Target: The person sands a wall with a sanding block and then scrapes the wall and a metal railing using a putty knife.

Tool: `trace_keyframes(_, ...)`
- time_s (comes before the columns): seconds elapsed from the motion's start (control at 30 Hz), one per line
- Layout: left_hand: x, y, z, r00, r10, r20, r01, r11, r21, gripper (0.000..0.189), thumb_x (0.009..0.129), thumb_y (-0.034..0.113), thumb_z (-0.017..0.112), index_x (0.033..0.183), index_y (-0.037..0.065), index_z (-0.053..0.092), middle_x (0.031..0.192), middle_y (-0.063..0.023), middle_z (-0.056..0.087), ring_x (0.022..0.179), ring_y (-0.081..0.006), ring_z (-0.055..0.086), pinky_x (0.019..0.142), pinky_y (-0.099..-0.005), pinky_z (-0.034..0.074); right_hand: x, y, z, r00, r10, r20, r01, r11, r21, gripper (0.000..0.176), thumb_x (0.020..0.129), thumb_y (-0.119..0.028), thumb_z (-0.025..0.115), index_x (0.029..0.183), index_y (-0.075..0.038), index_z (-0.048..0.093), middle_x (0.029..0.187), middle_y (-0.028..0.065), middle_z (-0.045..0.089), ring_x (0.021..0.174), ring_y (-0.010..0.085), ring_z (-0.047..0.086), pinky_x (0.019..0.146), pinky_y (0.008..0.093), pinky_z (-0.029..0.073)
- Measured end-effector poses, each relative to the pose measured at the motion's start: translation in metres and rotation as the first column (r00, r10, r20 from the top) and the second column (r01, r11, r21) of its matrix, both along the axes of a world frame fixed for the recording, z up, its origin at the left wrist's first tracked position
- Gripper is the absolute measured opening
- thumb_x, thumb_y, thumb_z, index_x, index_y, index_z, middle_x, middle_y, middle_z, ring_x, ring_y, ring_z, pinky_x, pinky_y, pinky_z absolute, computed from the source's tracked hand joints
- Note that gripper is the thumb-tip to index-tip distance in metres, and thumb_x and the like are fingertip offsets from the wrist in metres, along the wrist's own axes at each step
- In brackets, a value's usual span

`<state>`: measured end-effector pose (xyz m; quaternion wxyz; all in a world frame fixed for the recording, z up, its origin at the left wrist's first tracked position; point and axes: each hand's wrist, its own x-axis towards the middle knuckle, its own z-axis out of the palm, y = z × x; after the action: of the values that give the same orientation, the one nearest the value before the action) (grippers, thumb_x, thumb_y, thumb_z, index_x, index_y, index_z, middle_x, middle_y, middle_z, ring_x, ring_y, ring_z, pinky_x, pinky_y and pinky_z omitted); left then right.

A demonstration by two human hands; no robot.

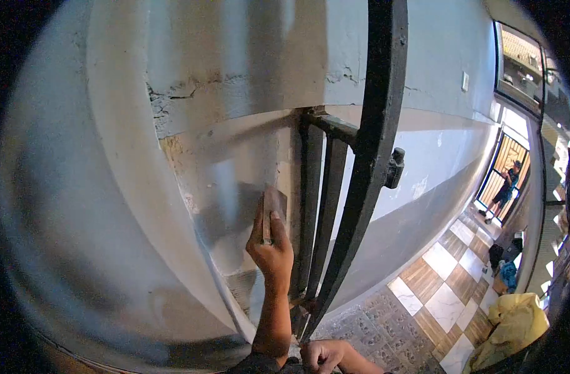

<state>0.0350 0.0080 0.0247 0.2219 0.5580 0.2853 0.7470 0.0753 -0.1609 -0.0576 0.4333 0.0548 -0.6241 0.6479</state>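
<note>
Flat-bladed tool (a trowel or scraper, by its look) stands upright in the left hand, its blade beyond the fingertips and close to the recessed wall panel; whether it touches the surface I cannot tell. The left hand is clamped around the handle, thumb laid along it. Below and to the right, the right hand is curled in; I cannot tell whether it grips anything.

It should handle as a light, stiff thing, thin at the blade and perhaps slippery if the grip is damp or dusty. The handle is the place to hold, with fingers kept off the blade's rim.

Just right of the left hand, the dark metal gate crowds the knuckles, so sideways room there looks tight. More room lies to the left, across the panel as far as its slanting edge. Above the hand, the panel ends at an overhanging wall with cracked plaster, which may snag the blade or crumble.
</note>
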Motion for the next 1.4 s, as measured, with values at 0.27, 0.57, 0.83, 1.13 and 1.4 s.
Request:
trace_keyframes(0.27, 0.006, 0.01, -0.016, 0.998, 0.062, -0.028, -0.063, 0.998, -0.028, 0.035, 0.088, 0.018, 0.054, 0.11, -0.009, 0.055, 0.107, -0.0224, 0.06, 0.094, -0.0307, 0.062, 0.08, -0.0354, 0.047, 0.024, 0.01, -0.069, 0.931, 0.275, 0.241, -0.262, 0.961, -0.086, 0.035, 0.077, -0.027, 0.071, 0.062, 0.001, 0.057, 0.059, 0.0096, 0.054, 0.052, 0.0196, 0.05, 0.049, 0.0324, 0.037)
trace_keyframes(0.57, 0.004, 0.008, -0.024, 0.998, 0.022, 0.059, -0.017, 0.996, -0.082, 0.034, 0.088, 0.019, 0.057, 0.108, -0.009, 0.054, 0.102, -0.0226, 0.061, 0.091, -0.0295, 0.062, 0.077, -0.0368, 0.049, 0.029, 0.007, -0.063, 0.966, 0.144, 0.213, -0.135, 0.989, -0.055, 0.039, 0.079, -0.041, 0.065, 0.076, -0.002, 0.067, 0.063, 0.0075, 0.062, 0.051, 0.0167, 0.057, 0.045, 0.0285, 0.038)
trace_keyframes(0.83, 0.007, 0.002, -0.013, 0.997, -0.003, 0.072, 0.004, 1.0, -0.013, 0.035, 0.088, 0.02, 0.056, 0.109, -0.009, 0.054, 0.101, -0.0201, 0.062, 0.091, -0.0269, 0.061, 0.077, -0.0357, 0.049, 0.045, 0.009, -0.057, 0.854, 0.254, 0.455, -0.304, 0.952, 0.04, 0.029, 0.081, -0.025, 0.068, 0.069, 0.0, 0.059, 0.055, 0.0037, 0.056, 0.046, 0.0072, 0.048, 0.04, 0.0245, 0.033)
trace_keyframes(1.13, 0.006, 0.005, -0.015, 0.995, -0.012, 0.099, 0.018, 0.998, -0.057, 0.038, 0.088, 0.02, 0.057, 0.109, -0.011, 0.054, 0.103, -0.021, 0.062, 0.091, -0.0277, 0.062, 0.078, -0.0348, 0.049, 0.072, 0.025, -0.063, 0.774, 0.324, 0.544, -0.31, 0.943, -0.121, 0.033, 0.082, -0.027, 0.066, 0.067, 0.001, 0.057, 0.054, 0.0016, 0.052, 0.046, 0.0066, 0.045, 0.041, 0.024, 0.034)
trace_keyframes(1.4, 0.008, 0.005, -0.007, 0.993, 0.093, 0.07, -0.093, 0.996, 0.005, 0.029, 0.089, 0.015, 0.052, 0.103, -0.009, 0.059, 0.097, -0.0239, 0.063, 0.085, -0.0353, 0.063, 0.073, -0.0382, 0.049, 0.084, 0.039, -0.084, 0.787, 0.26, 0.56, -0.376, 0.921, 0.101, 0.033, 0.082, -0.028, 0.066, 0.068, 0.001, 0.057, 0.057, 0.0026, 0.054, 0.048, 0.0065, 0.047, 0.043, 0.0233, 0.036)
